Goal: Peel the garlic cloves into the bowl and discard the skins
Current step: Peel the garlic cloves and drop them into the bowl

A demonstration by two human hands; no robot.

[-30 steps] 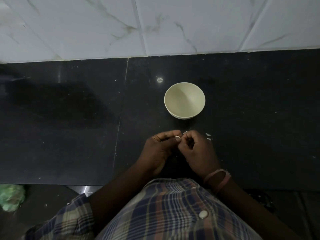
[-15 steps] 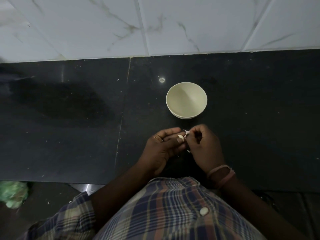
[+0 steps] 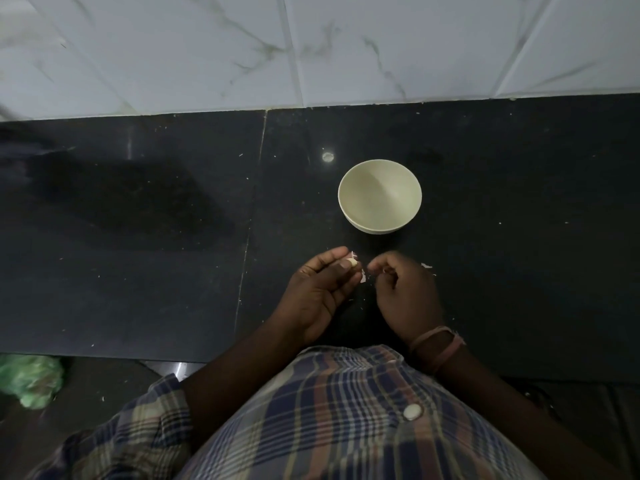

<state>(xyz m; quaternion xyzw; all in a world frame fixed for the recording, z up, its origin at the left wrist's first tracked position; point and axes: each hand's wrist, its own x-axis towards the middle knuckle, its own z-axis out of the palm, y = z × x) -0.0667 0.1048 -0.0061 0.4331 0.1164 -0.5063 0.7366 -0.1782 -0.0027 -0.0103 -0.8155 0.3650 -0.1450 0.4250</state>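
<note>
Head view: left hand (image 3: 323,292) pinches a mostly bare garlic clove (image 3: 351,262), right hand (image 3: 405,292) curled beside it — whether it holds skin is unclear. Bowl (image 3: 379,227) looks empty — early going.

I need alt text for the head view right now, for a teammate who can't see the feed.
A person's left hand pinches a pale garlic clove over a black counter, while the right hand holds curled fingers just beside it. An empty cream bowl sits beyond the hands, before a white tiled wall.
</note>
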